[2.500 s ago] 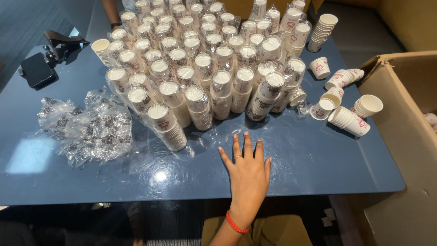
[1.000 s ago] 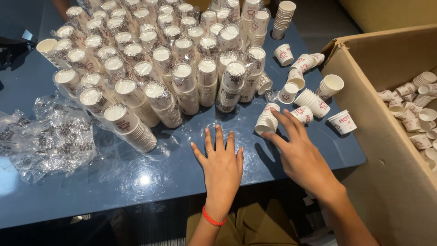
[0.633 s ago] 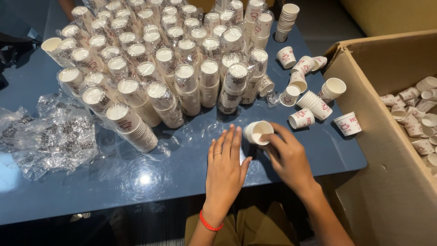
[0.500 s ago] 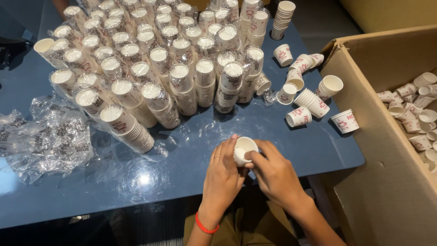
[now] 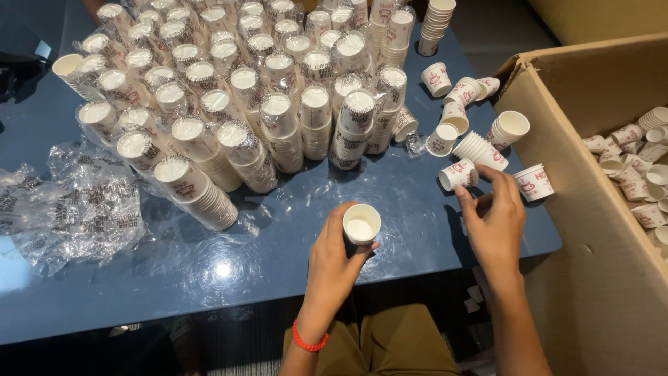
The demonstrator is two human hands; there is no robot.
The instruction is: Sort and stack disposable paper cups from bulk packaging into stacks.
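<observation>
Right hand (image 5: 495,219) now reaches, fingers spread, for 1 sideways cup (image 5: 458,174); left hand (image 5: 334,257) grips upright cup (image 5: 362,224); nearby loose cups could be knocked and roll.

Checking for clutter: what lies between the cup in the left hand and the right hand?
Nothing: in the head view only bare blue table shows between the cup in the left hand and the right hand.
</observation>
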